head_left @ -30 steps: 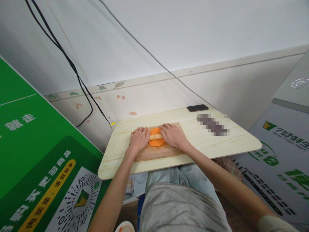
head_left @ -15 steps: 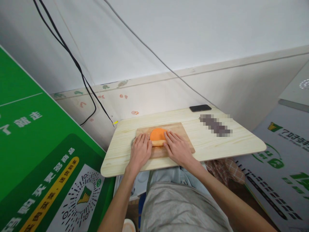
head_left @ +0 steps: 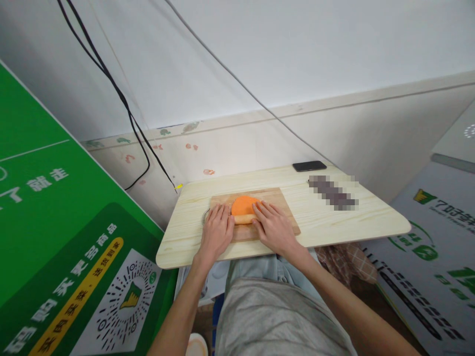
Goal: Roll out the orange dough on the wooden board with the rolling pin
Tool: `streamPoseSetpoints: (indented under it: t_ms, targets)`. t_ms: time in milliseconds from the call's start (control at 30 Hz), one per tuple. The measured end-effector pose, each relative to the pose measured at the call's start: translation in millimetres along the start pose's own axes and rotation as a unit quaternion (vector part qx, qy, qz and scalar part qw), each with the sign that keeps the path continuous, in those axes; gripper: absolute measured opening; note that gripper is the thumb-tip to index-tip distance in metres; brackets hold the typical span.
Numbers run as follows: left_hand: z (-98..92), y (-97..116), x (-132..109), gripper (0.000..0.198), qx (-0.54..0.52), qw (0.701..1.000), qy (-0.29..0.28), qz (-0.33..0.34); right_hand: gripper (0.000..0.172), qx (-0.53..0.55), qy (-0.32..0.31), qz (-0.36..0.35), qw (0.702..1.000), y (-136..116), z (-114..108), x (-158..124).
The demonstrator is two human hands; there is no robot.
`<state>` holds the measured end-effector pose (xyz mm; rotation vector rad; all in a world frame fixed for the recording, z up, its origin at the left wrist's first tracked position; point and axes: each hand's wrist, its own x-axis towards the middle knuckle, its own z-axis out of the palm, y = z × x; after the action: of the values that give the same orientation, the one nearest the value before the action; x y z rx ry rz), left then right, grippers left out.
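A flat, round orange piece like dough [head_left: 245, 204] lies on a wooden board [head_left: 282, 198]. Across its near edge is a light wooden rolling pin [head_left: 243, 219]. My left hand [head_left: 218, 227] rests on the pin's left end, palm down with the fingers stretched forward. The right end is under my right hand [head_left: 273, 223], whose fingers are also stretched out and reach the orange piece's right edge. Both hands hide the pin's ends.
The board lies on a pale wooden table [head_left: 345, 217]. A black phone [head_left: 309, 166] is at the back, near a blurred dark item [head_left: 332, 192]. A metal ring [head_left: 205, 216] shows beside my left hand. Green panels [head_left: 37, 198] stand left.
The view has shifted slightly. Both hands stay on the rolling pin, which sits at nearly the same place over the orange piece.
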<state>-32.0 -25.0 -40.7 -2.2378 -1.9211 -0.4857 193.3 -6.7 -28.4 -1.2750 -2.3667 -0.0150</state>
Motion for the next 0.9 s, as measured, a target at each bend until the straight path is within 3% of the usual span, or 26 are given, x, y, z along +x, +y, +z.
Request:
streamPoseSetpoints:
  t_ms: [233,600,900]
  targets:
    - [-3.0,-1.4,30.8,0.058,0.016,0.999,-0.018,-0.024,0.060,-0.024,-0.046,-0.027,0.998,18.0,-6.6,34.0]
    - [0.2,-12.5,98.7,0.061,-0.024,0.991,-0.089,-0.098,0.057,-0.070,-0.096,0.026,0.993,44.0,2.8,99.1]
    - [-3.5,-13.6,116.5,0.053,-0.031,0.988,-0.096,-0.114,0.053,-0.040,-0.108,0.071,0.991,50.1,4.0,125.2]
